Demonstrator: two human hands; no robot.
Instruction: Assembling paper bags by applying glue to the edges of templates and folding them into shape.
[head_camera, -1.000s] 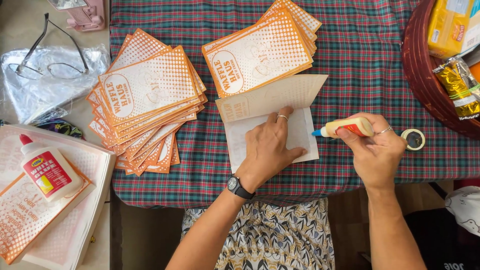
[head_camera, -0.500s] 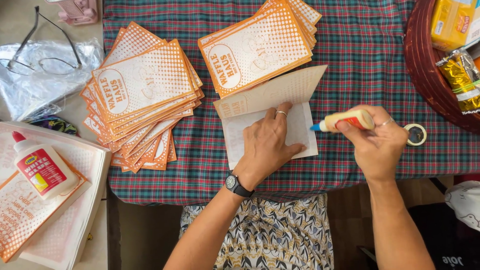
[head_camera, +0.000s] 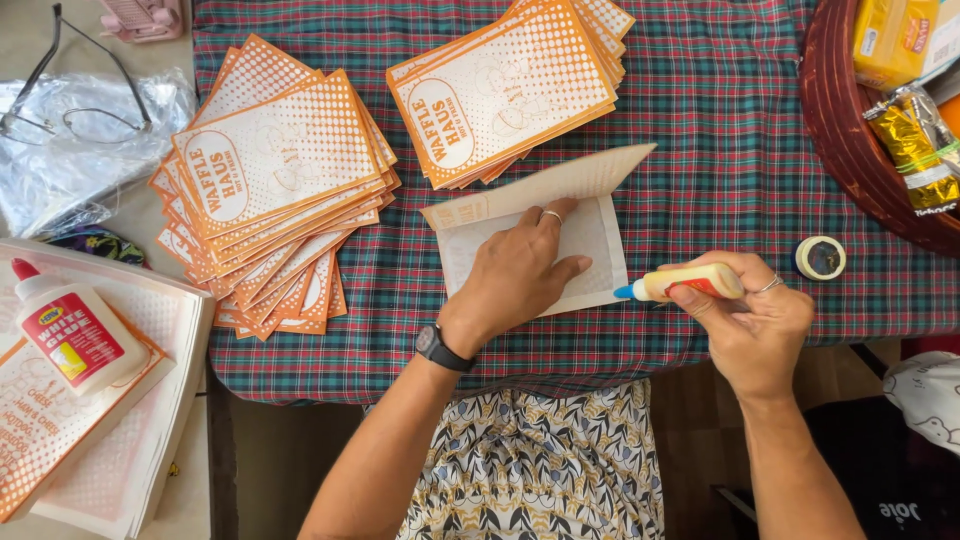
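Two hands at the desk's near edge: left hand (head_camera: 515, 275), fingers flat, presses a folded paper bag (head_camera: 560, 215), hiding its middle. Right hand (head_camera: 750, 320) grips a glue stick (head_camera: 680, 283), tip at the bag's right edge; basket (head_camera: 850, 130) cut off at the far right corner.

the left hand (head_camera: 518, 272) lies palm down, flat, fingers together and pointing toward one o'clock, a ring on one finger and a dark watch at the wrist. its forearm runs back toward seven o'clock. the right hand (head_camera: 752, 318) is curled in a closed grip, knuckles up, thumb and fingertips pinched toward nine o'clock, ring visible; its forearm trails toward five o'clock.
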